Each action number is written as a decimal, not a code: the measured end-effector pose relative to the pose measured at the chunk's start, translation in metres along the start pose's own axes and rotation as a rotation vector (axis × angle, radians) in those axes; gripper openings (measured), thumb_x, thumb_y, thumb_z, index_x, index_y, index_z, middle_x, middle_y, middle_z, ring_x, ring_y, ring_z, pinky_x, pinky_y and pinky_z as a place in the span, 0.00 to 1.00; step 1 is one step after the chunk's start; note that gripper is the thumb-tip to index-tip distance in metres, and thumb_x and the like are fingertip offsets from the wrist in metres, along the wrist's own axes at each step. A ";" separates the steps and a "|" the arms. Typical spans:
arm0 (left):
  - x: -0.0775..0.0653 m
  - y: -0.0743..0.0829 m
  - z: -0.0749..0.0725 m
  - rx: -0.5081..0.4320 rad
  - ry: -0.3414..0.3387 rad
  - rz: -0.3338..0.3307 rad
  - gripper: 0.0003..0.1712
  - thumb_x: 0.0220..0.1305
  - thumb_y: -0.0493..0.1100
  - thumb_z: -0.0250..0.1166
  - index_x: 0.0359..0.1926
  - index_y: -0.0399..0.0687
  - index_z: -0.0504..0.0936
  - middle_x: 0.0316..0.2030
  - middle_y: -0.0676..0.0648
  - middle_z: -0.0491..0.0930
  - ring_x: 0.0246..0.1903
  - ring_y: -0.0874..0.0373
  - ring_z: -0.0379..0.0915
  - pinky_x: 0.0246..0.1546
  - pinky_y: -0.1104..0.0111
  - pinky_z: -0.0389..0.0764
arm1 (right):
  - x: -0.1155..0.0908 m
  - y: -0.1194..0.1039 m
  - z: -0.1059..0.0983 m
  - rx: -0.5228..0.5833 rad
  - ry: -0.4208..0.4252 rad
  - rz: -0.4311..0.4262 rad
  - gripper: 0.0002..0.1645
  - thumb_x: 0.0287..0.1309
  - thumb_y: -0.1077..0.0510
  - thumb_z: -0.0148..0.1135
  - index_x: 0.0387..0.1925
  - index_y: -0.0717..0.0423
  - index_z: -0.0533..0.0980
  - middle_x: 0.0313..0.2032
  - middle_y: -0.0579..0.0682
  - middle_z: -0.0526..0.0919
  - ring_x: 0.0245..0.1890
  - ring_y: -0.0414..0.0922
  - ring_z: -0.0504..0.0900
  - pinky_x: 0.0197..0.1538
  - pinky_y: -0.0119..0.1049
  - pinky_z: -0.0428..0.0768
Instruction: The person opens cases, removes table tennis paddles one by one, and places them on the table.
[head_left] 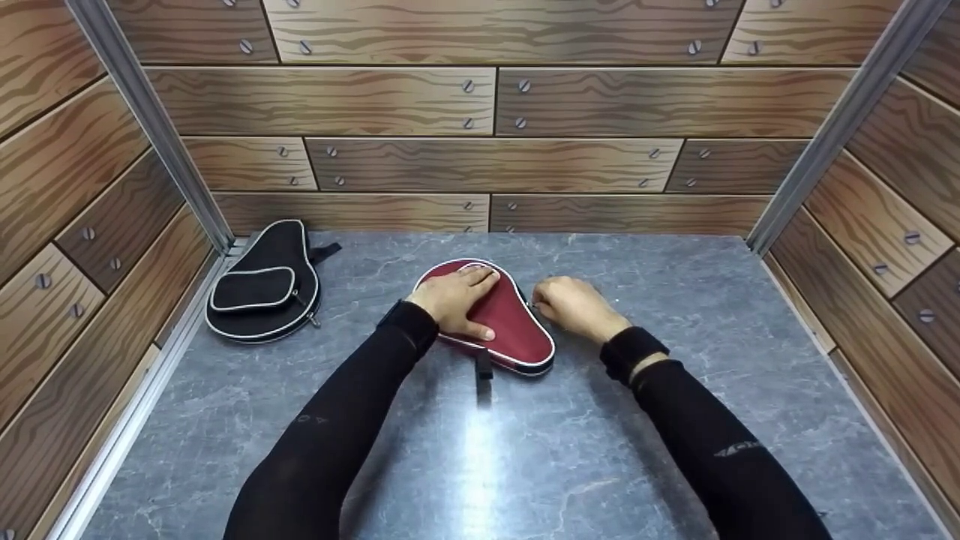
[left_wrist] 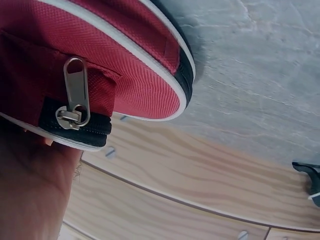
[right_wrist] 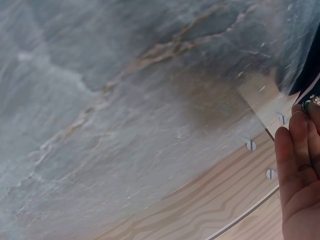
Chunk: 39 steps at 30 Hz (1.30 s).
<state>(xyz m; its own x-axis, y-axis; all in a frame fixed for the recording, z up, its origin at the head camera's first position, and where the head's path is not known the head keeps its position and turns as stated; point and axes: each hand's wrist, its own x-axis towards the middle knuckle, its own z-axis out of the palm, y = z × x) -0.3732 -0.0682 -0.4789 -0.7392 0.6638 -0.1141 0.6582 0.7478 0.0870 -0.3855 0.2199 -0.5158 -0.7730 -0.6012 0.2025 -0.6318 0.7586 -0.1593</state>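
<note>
A red paddle case (head_left: 517, 322) with white piping lies flat on the grey marbled table, its narrow end toward the near right. My left hand (head_left: 457, 300) rests on top of it, fingers stretched out and thumb spread. At the case's right edge, my right hand (head_left: 574, 306) has curled fingers and pinches a small metal zipper pull (right_wrist: 314, 100), mostly hidden by the fingertips. The left wrist view shows the case's front pocket with a second zipper pull (left_wrist: 77, 87) hanging on its black zipper. A short black strap (head_left: 484, 366) sticks out from the near side.
A black paddle case (head_left: 262, 292) with white piping and a zipped pocket lies at the table's far left, beside the metal rail. Wood-patterned walls (head_left: 420, 165) close in the back and both sides of the grey table (head_left: 675, 292).
</note>
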 end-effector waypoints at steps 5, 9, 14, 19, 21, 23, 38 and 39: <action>-0.001 -0.004 -0.001 -0.012 0.009 -0.033 0.63 0.77 0.71 0.74 0.95 0.44 0.58 0.94 0.36 0.60 0.95 0.38 0.56 0.96 0.49 0.62 | -0.002 -0.002 0.000 0.003 -0.014 -0.007 0.03 0.74 0.65 0.72 0.42 0.57 0.90 0.42 0.59 0.95 0.45 0.61 0.96 0.51 0.61 0.94; -0.003 -0.009 -0.003 -0.024 0.023 -0.061 0.63 0.77 0.70 0.75 0.95 0.43 0.59 0.94 0.37 0.61 0.95 0.39 0.56 0.96 0.49 0.63 | -0.004 -0.003 -0.001 0.008 -0.021 -0.016 0.03 0.75 0.64 0.72 0.44 0.58 0.90 0.43 0.59 0.96 0.47 0.61 0.96 0.53 0.62 0.95; -0.003 -0.017 -0.003 -0.029 0.020 -0.094 0.62 0.77 0.70 0.75 0.95 0.43 0.59 0.94 0.38 0.61 0.95 0.40 0.55 0.96 0.49 0.63 | -0.008 -0.004 -0.002 0.009 -0.023 -0.041 0.02 0.76 0.64 0.72 0.43 0.59 0.89 0.43 0.58 0.96 0.46 0.59 0.96 0.53 0.60 0.95; 0.010 -0.037 0.010 -0.020 0.022 -0.114 0.66 0.75 0.75 0.74 0.95 0.45 0.58 0.94 0.39 0.60 0.95 0.41 0.55 0.96 0.50 0.63 | -0.011 -0.005 -0.003 0.006 -0.021 -0.051 0.03 0.75 0.65 0.73 0.42 0.56 0.89 0.43 0.56 0.96 0.46 0.58 0.96 0.52 0.59 0.95; 0.022 -0.057 0.028 -0.021 0.041 -0.109 0.69 0.72 0.81 0.73 0.96 0.48 0.58 0.95 0.41 0.60 0.95 0.43 0.54 0.96 0.51 0.62 | -0.013 -0.006 -0.004 0.001 -0.025 -0.049 0.03 0.76 0.65 0.73 0.42 0.56 0.89 0.43 0.56 0.96 0.46 0.58 0.96 0.52 0.60 0.95; 0.035 -0.075 0.046 -0.015 0.066 -0.100 0.74 0.68 0.87 0.70 0.97 0.50 0.56 0.95 0.42 0.59 0.96 0.44 0.54 0.97 0.53 0.61 | -0.015 -0.007 -0.005 -0.001 -0.035 -0.044 0.03 0.77 0.64 0.72 0.43 0.56 0.89 0.44 0.56 0.96 0.46 0.58 0.96 0.52 0.60 0.95; 0.054 -0.096 0.068 -0.033 0.063 -0.114 0.74 0.66 0.86 0.72 0.96 0.50 0.58 0.95 0.39 0.59 0.95 0.39 0.54 0.96 0.47 0.62 | -0.036 -0.012 -0.006 0.026 -0.050 -0.049 0.02 0.75 0.64 0.75 0.46 0.57 0.90 0.43 0.54 0.96 0.46 0.56 0.96 0.55 0.57 0.96; 0.050 -0.092 0.064 -0.034 0.056 -0.122 0.73 0.68 0.85 0.72 0.96 0.50 0.57 0.95 0.40 0.58 0.95 0.39 0.54 0.96 0.47 0.62 | -0.037 -0.013 -0.006 0.027 -0.050 -0.052 0.03 0.75 0.64 0.75 0.46 0.57 0.90 0.44 0.55 0.96 0.47 0.56 0.96 0.56 0.57 0.96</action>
<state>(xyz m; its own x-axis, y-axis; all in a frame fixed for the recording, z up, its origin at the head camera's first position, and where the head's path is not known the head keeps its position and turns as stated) -0.4614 -0.1044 -0.5561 -0.8208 0.5669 -0.0704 0.5586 0.8222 0.1091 -0.3486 0.2340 -0.5153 -0.7407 -0.6518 0.1628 -0.6718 0.7196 -0.1756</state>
